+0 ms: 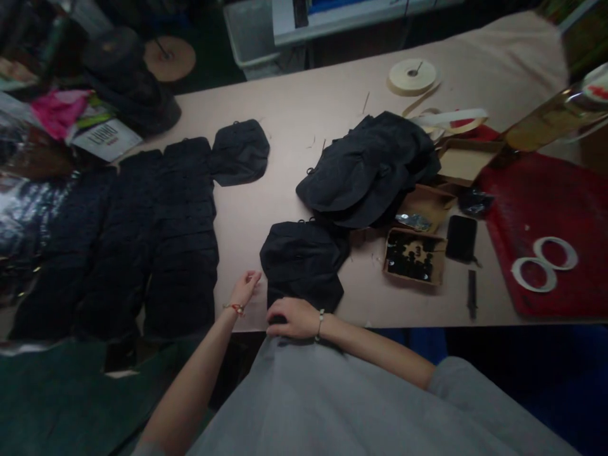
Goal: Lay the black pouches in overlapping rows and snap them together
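Left of frame, the rows of black pieces (180, 234) could shift if the left forearm brushes them. Right of centre, the black heap (370, 171) might slump, crowding the nearer black cloth (301, 256). That cloth sits at centre, right of the left hand (244, 288), fingers loosely curled, and above the bent right hand (297, 318); can't tell whether either grips anything.

head | wearer's head height | faces forward, down | overlooks table (244, 218)
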The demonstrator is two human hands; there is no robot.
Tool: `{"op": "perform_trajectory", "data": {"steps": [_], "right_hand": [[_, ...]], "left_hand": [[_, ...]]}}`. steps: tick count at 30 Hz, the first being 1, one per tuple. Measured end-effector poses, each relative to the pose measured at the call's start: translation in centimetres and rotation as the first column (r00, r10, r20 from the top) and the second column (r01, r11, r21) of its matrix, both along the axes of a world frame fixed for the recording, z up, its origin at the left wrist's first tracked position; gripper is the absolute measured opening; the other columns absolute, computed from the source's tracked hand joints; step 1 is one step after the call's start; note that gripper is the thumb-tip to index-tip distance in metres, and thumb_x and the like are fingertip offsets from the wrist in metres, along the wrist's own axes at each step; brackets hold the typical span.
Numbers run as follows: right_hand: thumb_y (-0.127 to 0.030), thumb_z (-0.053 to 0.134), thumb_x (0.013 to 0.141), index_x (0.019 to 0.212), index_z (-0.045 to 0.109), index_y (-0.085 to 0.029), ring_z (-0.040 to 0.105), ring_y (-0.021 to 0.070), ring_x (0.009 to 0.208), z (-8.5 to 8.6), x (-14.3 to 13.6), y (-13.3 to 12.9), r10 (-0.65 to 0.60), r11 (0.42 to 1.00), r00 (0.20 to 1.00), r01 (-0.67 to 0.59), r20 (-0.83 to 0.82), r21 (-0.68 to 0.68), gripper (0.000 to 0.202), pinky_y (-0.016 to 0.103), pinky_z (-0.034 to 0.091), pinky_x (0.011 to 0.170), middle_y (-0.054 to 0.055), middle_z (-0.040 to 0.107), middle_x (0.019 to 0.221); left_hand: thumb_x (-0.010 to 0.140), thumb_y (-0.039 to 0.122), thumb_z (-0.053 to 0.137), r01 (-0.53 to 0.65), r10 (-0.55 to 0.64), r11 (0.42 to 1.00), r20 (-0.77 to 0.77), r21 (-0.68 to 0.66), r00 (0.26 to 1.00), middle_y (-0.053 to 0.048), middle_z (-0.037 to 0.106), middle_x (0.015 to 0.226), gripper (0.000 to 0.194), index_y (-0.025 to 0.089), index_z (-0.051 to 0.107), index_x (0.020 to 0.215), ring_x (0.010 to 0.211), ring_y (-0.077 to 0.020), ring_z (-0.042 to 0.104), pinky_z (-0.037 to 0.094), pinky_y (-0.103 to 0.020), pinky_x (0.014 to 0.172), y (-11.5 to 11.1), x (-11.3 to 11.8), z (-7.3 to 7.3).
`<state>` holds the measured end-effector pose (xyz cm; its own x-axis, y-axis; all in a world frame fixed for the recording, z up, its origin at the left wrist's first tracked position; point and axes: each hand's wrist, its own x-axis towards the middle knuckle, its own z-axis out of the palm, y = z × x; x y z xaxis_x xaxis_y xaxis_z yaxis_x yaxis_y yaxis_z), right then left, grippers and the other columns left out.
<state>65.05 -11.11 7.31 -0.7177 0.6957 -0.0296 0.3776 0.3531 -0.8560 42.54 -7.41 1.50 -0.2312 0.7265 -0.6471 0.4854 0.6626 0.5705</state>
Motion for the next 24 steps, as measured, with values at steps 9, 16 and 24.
{"op": "perform_trajectory", "data": {"steps": [9,16,24], "right_hand": [[-0.024,0.068,0.078,0.115,0.063,-0.024,0.06,0.0247,0.099,-8.4,9.5,7.4,-0.431,0.876,0.725,0.48,0.537,0.054,0.037,0.034,0.047,0.082,0.009,0.065,0.111],[-0.03,0.07,0.075,0.099,0.067,-0.028,0.065,0.0191,0.086,-7.4,10.0,8.8,-0.509,0.791,0.711,0.608,0.486,-0.061,0.024,0.027,0.046,0.074,0.001,0.07,0.09],[-0.035,0.07,0.071,0.096,0.069,-0.023,0.062,0.0203,0.092,-8.8,8.9,11.8,-0.643,0.624,0.554,0.779,0.529,-0.057,0.028,0.03,0.046,0.082,0.006,0.065,0.101]], "left_hand": [[0.071,0.026,0.073,0.234,-0.197,0.97,-0.342,0.071,0.919,-0.007,0.069,0.094,0.046,0.018,0.057,0.114,0.085,-0.0176,0.064,0.049,-0.028,0.078,1.4,4.3,-3.2],[0.077,0.03,0.064,0.389,-0.331,0.918,-0.382,0.084,0.863,-0.003,0.067,0.081,0.012,0.019,0.064,0.084,0.077,-0.0157,0.062,0.045,-0.025,0.072,3.9,3.6,-1.5],[0.077,0.028,0.064,0.38,-0.287,0.916,-0.45,0.13,0.846,-0.009,0.067,0.093,0.015,0.016,0.062,0.085,0.088,-0.0173,0.061,0.044,-0.028,0.082,13.3,5.0,-2.9]]}}
